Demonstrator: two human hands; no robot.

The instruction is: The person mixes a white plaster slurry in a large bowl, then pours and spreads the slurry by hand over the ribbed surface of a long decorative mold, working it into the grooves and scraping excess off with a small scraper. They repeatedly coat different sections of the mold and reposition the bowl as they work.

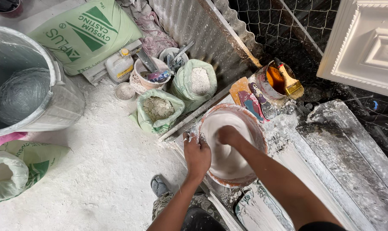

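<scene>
Fingers of the left hand point(197, 155) curl over the near-left rim of the mixing bowl point(257, 128), pinching its edge, thumb side up. Beside it, the right hand point(228, 135) is down inside the bowl, its fingers sunk in the white plaster mix point(226, 160) — spread or bunched, I cannot tell, they are buried. The bowl itself sits on the dusty workbench point(331, 171), at its left end, crusted white around the lip.

Sweeping from the far left: a big plastic-lined barrel point(52, 98), a green sack point(84, 32) lying flat behind it, then two open green bags of white powder point(159, 110) on the floor just left of the bowl. Right of the bowl, scrapers point(256, 102) lie touching a paint tin point(269, 81) with a brush point(290, 81) resting across it. Far right, a white moulded panel point(365, 42).
</scene>
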